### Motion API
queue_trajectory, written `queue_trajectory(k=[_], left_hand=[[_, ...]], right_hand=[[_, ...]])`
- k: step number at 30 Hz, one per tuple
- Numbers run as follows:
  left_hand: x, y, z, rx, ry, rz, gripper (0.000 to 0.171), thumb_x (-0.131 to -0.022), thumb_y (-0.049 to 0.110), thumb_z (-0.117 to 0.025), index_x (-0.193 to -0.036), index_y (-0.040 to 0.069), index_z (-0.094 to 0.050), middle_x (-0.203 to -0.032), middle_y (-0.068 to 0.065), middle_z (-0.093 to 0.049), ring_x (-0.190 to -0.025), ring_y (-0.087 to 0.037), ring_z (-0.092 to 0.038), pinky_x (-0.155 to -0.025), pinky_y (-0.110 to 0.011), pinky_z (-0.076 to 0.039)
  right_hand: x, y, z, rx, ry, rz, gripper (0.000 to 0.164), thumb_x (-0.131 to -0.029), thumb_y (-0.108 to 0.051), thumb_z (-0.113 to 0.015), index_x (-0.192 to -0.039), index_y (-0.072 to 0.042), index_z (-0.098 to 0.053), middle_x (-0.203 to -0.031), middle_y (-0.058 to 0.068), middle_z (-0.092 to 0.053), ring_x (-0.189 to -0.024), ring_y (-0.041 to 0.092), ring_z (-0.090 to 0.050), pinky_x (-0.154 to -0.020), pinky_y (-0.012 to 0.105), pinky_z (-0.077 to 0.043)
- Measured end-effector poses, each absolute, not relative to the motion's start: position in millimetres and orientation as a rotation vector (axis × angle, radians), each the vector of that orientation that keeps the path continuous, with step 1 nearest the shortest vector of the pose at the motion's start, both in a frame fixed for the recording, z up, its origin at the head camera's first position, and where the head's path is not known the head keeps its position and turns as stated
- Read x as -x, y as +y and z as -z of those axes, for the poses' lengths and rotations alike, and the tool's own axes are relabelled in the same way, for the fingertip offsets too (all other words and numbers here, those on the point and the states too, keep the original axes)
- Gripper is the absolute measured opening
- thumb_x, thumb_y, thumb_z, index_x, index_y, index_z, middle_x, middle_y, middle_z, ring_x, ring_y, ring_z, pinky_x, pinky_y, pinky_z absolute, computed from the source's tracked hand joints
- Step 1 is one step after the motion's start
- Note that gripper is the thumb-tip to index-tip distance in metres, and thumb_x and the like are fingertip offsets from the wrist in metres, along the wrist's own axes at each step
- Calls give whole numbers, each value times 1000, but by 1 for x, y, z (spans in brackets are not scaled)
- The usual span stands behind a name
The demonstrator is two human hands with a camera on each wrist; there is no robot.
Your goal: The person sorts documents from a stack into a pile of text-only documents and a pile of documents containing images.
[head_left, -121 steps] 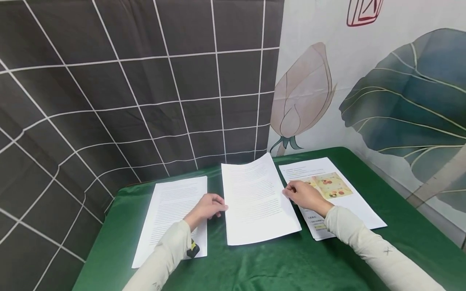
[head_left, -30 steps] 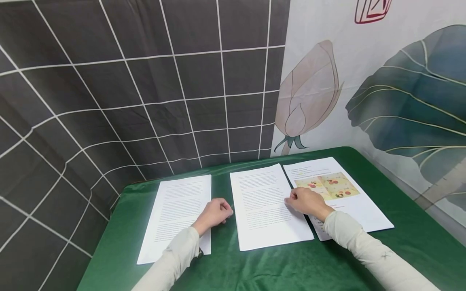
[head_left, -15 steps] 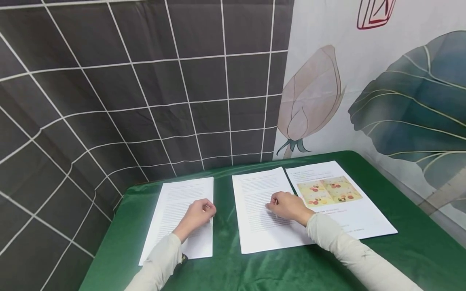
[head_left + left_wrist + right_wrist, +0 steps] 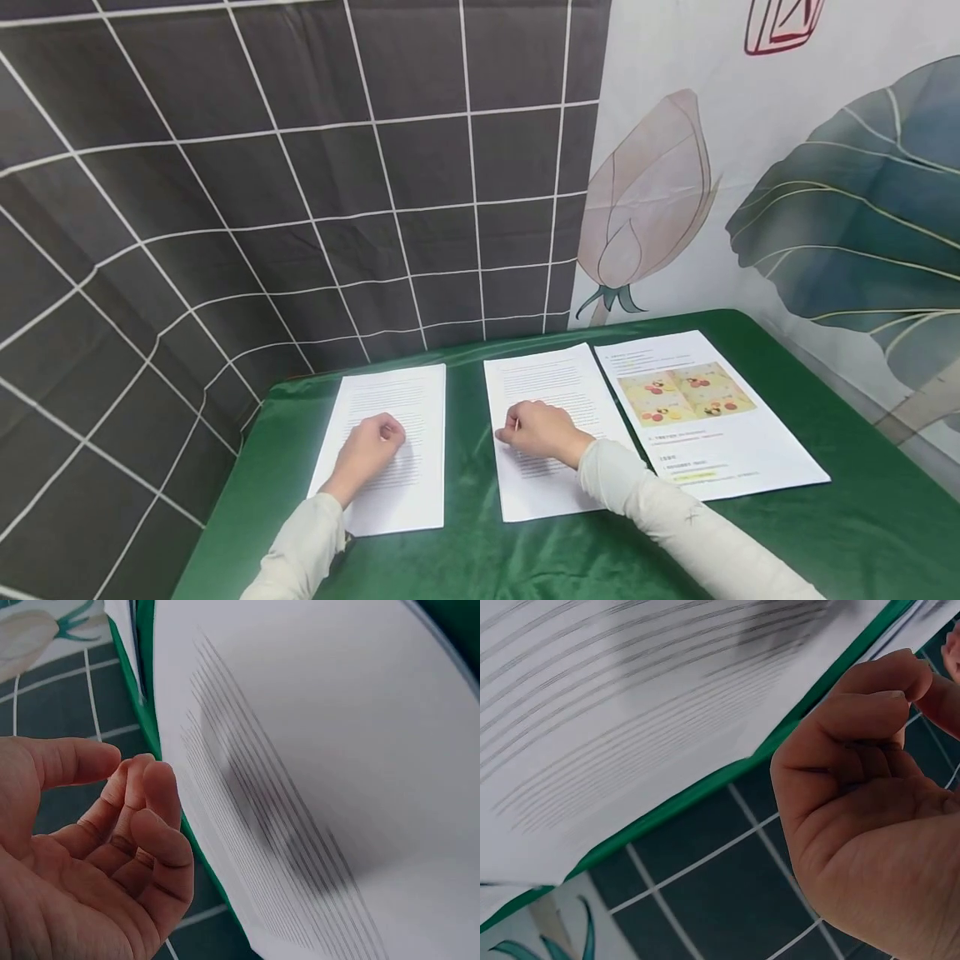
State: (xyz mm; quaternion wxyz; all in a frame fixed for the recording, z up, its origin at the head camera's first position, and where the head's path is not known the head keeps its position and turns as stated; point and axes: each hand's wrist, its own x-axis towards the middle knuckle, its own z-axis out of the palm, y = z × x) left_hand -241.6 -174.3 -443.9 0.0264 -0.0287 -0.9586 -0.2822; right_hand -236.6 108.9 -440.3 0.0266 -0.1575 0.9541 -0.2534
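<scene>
My left hand [image 4: 369,450] hovers over the left stack of printed sheets [image 4: 416,487], fingers loosely curled. In the left wrist view, thumb and fingertips come close together with nothing between them; lines of text run across the left stack [image 4: 300,787]. Over the middle stack of printed sheets [image 4: 592,400] is my right hand [image 4: 542,431], fingers bent inward. The right wrist view shows the right hand [image 4: 870,780] holding no paper, its thumb near the fingertips, with printed sheets [image 4: 630,712] beside it.
A right-hand sheet with a yellow fruit picture [image 4: 720,454] lies close to the middle stack. All the papers lie on a green tablecloth [image 4: 465,550]. A dark gridded cloth [image 4: 360,183] and a flower-painted cloth [image 4: 645,183] hang behind.
The middle sheets, held up by both hands earlier, now lie flat on the table. Both hands have let go and moved left, the left over the left stack, the right across the middle one.
</scene>
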Motion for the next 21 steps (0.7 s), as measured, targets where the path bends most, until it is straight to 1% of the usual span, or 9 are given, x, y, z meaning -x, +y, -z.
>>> queue_trajectory(k=[2,7,14,21], left_hand=[[241,-182,444,59,-2960,848,7,-79,14,-61,-82,12,-67,-78,-1,-67,-72,-18,-61,-68,-38,-47],[238,-202,445,-40,-2980,806,8,-81,16,-60,-83,12,-67,-80,0,-66,-73,-18,-59,-65,-37,-45],[229,-222,442,-142,-3006,795,12,-83,19,-60,-89,10,-67,-90,-6,-66,-82,-25,-59,-71,-43,-44],[224,-231,437,-169,-3019,792,20,-85,20,-58,-95,5,-66,-95,-11,-66,-85,-27,-59,-73,-48,-45]], right_hand=[[236,101,441,518,2940,795,24,-85,-31,-66,-66,-19,-58,-53,-7,-50,-52,11,-46,-47,30,-34],[235,84,446,613,2917,784,24,-85,-30,-66,-65,-20,-57,-56,-9,-51,-52,10,-46,-47,30,-35],[232,63,447,702,2890,790,25,-85,-29,-66,-64,-21,-56,-55,-10,-50,-52,7,-46,-48,29,-37],[231,48,448,731,2880,794,22,-85,-29,-66,-66,-21,-57,-58,-11,-51,-53,7,-47,-48,29,-39]])
